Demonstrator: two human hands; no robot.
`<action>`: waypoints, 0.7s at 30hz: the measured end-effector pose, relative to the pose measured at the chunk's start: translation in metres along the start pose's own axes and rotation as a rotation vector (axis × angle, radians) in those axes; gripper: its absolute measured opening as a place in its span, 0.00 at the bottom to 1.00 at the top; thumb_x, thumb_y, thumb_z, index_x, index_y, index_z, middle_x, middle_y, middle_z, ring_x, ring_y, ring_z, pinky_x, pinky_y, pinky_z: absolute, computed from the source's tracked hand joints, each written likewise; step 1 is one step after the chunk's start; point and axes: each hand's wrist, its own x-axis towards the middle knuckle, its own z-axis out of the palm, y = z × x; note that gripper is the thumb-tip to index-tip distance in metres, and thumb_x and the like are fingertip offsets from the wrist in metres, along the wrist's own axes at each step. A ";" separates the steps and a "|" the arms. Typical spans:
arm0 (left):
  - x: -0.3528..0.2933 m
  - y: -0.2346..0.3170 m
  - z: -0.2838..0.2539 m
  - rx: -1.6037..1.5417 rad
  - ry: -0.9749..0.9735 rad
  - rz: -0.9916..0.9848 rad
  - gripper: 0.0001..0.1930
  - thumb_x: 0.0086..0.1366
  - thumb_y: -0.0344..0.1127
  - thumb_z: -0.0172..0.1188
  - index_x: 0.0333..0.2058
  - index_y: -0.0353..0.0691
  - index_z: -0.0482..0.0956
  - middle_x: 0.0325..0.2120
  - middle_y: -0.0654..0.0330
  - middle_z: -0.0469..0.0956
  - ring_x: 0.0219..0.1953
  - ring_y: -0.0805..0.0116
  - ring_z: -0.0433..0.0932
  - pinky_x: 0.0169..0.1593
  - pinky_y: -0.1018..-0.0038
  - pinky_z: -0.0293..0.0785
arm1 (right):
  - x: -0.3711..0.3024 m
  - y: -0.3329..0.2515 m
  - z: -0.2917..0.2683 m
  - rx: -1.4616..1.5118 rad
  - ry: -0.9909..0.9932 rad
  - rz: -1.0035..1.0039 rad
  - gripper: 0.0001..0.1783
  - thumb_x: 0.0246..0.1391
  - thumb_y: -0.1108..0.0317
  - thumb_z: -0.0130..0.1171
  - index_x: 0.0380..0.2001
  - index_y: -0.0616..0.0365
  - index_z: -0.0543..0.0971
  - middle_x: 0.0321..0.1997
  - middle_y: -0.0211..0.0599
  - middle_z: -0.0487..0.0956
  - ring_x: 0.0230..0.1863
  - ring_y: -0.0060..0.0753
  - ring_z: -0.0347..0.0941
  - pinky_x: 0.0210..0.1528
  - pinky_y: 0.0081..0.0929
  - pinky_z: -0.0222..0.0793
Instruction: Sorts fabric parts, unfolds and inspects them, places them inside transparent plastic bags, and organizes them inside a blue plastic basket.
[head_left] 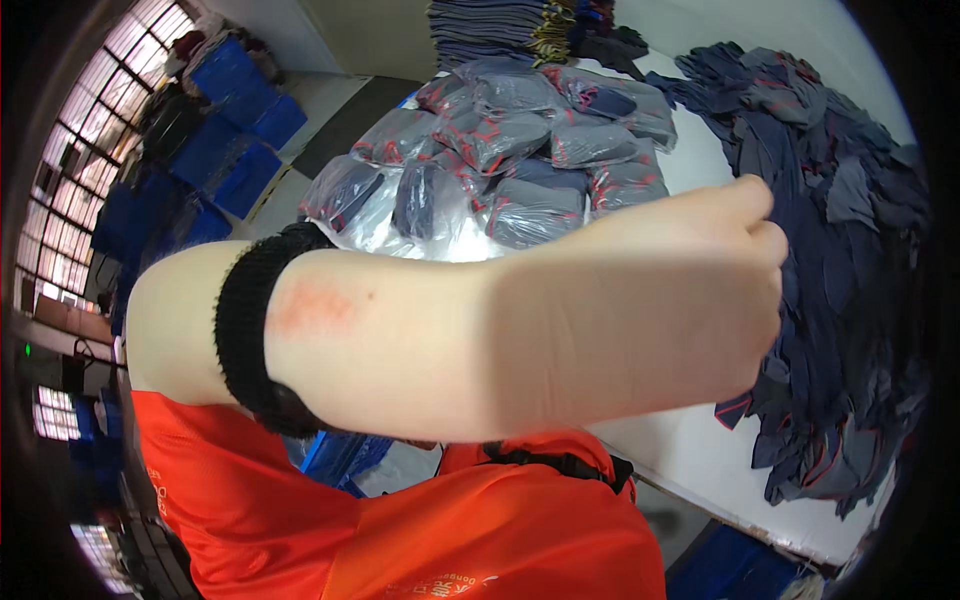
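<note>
My left forearm is raised and stretches across the middle of the view from left to right, very close. A black knitted band [247, 330] circles it near the elbow. At its right end my left hand [705, 290] is curled into a fist, its back and bent knuckles showing. Whatever is inside the fist, if anything, is hidden. Behind the forearm lie several clear plastic bags of folded grey garments with red trim [500, 140]. Beyond the knuckles spreads a loose heap of dark blue-grey garments [815, 230]. My right hand is out of sight.
A white table [690, 450] carries the bags and the heap. At its far end stands a tall stack of folded dark garments [485, 38]. Blue bins [215, 150] are piled at the far left, near a barred window [75, 150]. Another blue bin [735, 565] sits low at the right.
</note>
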 end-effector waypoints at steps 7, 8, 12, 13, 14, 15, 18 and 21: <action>0.018 0.010 -0.017 0.343 -0.114 0.106 0.09 0.52 0.39 0.53 0.26 0.49 0.81 0.26 0.68 0.78 0.36 0.69 0.74 0.54 0.66 0.59 | 0.091 -0.276 -0.082 0.949 0.294 -0.913 0.13 0.57 0.74 0.49 0.43 0.70 0.72 0.46 0.51 0.74 0.47 0.46 0.70 0.52 0.35 0.64; 0.022 0.017 -0.006 0.423 -0.057 0.081 0.09 0.52 0.40 0.53 0.27 0.48 0.81 0.26 0.67 0.78 0.37 0.67 0.74 0.53 0.65 0.59 | 0.066 -0.312 -0.121 1.064 0.218 -1.061 0.12 0.55 0.76 0.50 0.42 0.70 0.72 0.43 0.49 0.74 0.46 0.44 0.70 0.51 0.33 0.63; 0.030 0.026 0.006 -0.044 -0.056 0.088 0.10 0.54 0.39 0.54 0.31 0.43 0.80 0.28 0.62 0.79 0.37 0.64 0.76 0.50 0.66 0.64 | 0.001 -0.430 -0.114 1.238 -0.171 -1.287 0.13 0.51 0.78 0.50 0.42 0.67 0.73 0.44 0.49 0.72 0.48 0.47 0.68 0.52 0.34 0.62; 0.030 0.026 0.014 -0.043 -0.045 0.067 0.10 0.54 0.39 0.54 0.31 0.43 0.80 0.28 0.62 0.79 0.37 0.64 0.76 0.50 0.66 0.64 | -0.010 -0.454 -0.096 1.222 -0.222 -1.333 0.15 0.50 0.78 0.51 0.43 0.66 0.72 0.47 0.50 0.71 0.51 0.48 0.67 0.54 0.35 0.61; 0.028 0.024 0.028 -0.415 -0.028 0.017 0.10 0.52 0.35 0.55 0.32 0.38 0.78 0.27 0.62 0.76 0.36 0.64 0.74 0.48 0.68 0.65 | -0.022 -0.471 -0.075 1.158 -0.180 -1.356 0.19 0.50 0.77 0.51 0.48 0.65 0.69 0.50 0.52 0.69 0.53 0.51 0.64 0.56 0.37 0.59; 0.022 0.022 0.040 -0.780 0.004 -0.045 0.10 0.51 0.31 0.55 0.32 0.33 0.75 0.26 0.61 0.74 0.35 0.64 0.73 0.45 0.70 0.67 | -0.033 -0.495 -0.059 1.102 -0.128 -1.391 0.24 0.49 0.76 0.52 0.53 0.63 0.66 0.53 0.55 0.66 0.56 0.53 0.61 0.58 0.38 0.58; -0.004 0.012 0.074 -1.207 0.082 -0.247 0.09 0.59 0.32 0.52 0.37 0.34 0.74 0.26 0.63 0.74 0.31 0.69 0.74 0.40 0.73 0.69 | -0.047 -0.527 0.019 0.989 -0.351 -1.323 0.36 0.47 0.69 0.54 0.61 0.56 0.56 0.57 0.61 0.62 0.58 0.60 0.57 0.60 0.43 0.54; -0.032 0.013 0.091 -1.576 0.690 -0.888 0.08 0.63 0.34 0.52 0.37 0.37 0.74 0.24 0.66 0.73 0.27 0.75 0.71 0.35 0.77 0.68 | -0.054 -0.537 0.029 0.638 -0.729 -1.143 0.36 0.46 0.63 0.56 0.60 0.54 0.59 0.54 0.60 0.64 0.52 0.62 0.63 0.56 0.46 0.58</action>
